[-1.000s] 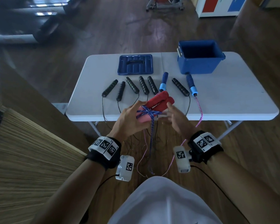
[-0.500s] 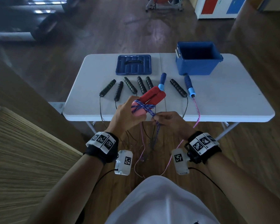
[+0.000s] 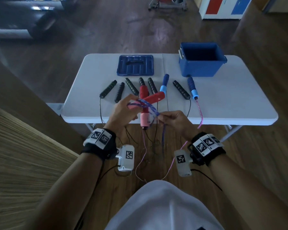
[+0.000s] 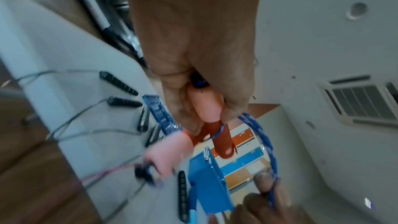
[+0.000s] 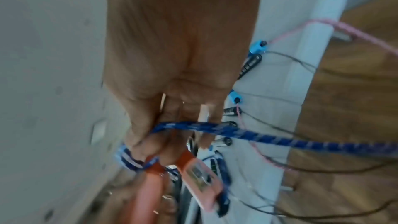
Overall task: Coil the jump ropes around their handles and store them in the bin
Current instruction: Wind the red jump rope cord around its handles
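My left hand [image 3: 123,108] grips the two red jump-rope handles [image 3: 154,98] in front of the table's near edge; they now splay apart in an X, pink ends [image 4: 206,106] toward me. A blue patterned rope [image 3: 150,107] loops around them. My right hand [image 3: 175,119] pinches that blue rope [image 5: 193,126] just right of the handles, and its tail hangs down to the floor. The open blue bin [image 3: 201,59] stands on the table's far right.
On the white table [image 3: 223,103] lie several black handles [image 3: 109,88] and two blue handles [image 3: 192,87] in a row, their cords and a pink rope [image 3: 200,113] hanging over the near edge. A blue lid [image 3: 135,65] lies behind them. A wooden surface is at my left.
The two red handles, held side by side before, have spread into a cross. My right hand took hold of the blue rope and has drawn it rightward, opening a loop around them.
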